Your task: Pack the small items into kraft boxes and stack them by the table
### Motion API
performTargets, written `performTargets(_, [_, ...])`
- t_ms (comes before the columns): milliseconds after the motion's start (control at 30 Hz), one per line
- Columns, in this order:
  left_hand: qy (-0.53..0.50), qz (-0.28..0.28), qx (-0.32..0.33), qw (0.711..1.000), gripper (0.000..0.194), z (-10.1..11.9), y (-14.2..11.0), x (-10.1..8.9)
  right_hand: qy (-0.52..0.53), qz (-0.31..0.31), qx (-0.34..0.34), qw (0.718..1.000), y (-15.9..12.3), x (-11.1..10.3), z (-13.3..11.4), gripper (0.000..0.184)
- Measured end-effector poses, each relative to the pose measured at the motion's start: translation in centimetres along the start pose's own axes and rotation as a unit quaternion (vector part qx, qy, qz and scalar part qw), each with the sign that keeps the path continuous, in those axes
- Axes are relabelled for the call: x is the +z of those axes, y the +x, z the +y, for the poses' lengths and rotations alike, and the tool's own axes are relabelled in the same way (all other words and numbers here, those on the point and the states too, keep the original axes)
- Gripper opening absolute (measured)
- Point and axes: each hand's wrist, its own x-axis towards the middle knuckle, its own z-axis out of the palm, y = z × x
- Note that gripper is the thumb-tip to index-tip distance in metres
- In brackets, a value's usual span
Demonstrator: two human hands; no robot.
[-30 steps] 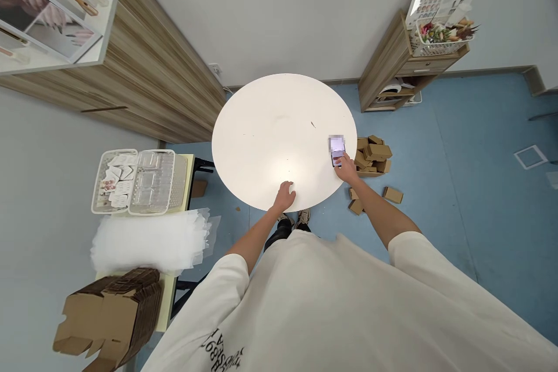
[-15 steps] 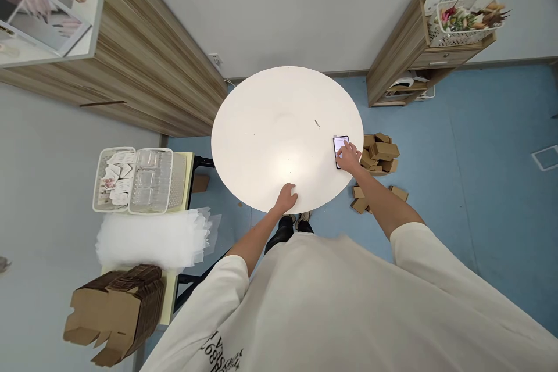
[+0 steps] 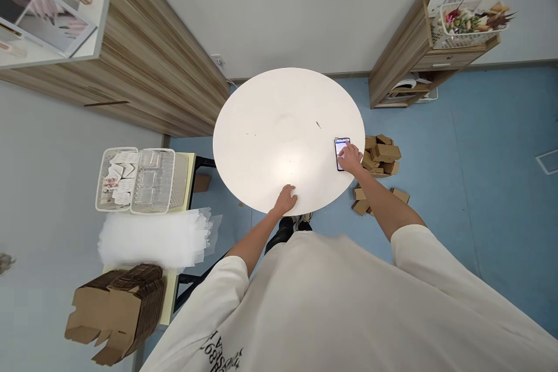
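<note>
White and round, the counter point(image 3: 270, 106) bears the phone point(image 3: 342, 144), which lies flat near the right-hand rim, its screen lit and facing up. The right hand point(image 3: 351, 158) is over its right side, with the fingers slightly bent and reaching across the screen. That grip is loosely open, not wrapped around the phone; whether the thumb touches its left edge is too small to tell. Near the counter's front rim, the left hand point(image 3: 286, 200) rests with its fingers a little bent and parted, its grip partly open and apparently empty, well apart from the phone.

Small boxes point(image 3: 385, 153) are piled on the floor point(image 3: 440, 186), beyond the rim beside the right hand.

The phone should prove light, stiff and thin, with a slick glass face that could slide under a sideways push and might crack in a fall. Its long edges look the best hold, thumb on one and fingers on the other, pressing only gently and keeping the screen uncovered.
</note>
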Motion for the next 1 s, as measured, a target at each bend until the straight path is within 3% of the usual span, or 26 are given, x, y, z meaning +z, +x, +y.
performTargets(200, [0.015, -0.008, -0.003, 1.000, 0.048, 0.2, 0.2, 0.1, 0.018, 0.023, 0.039, 0.999, -3.0, -0.4, 1.9, 0.010])
performTargets(333, [0.020, -0.010, 0.002, 1.000, 0.047, 0.1, 0.4, 0.2, 0.006, 0.010, 0.031, 0.999, -4.4, -0.4, 2.7, 0.009])
performTargets(567, [0.008, -0.009, -0.009, 1.000, 0.047, 0.0, 0.3, 0.2, -0.018, -0.009, -0.014, 1.000, -4.2, 0.1, 2.2, 0.008])
performTargets(1000, [0.018, -0.013, 0.003, 1.000, 0.048, 0.1, 0.4, 0.2, -0.004, 0.008, 0.012, 1.000, -4.6, -0.1, 1.8, 0.013])
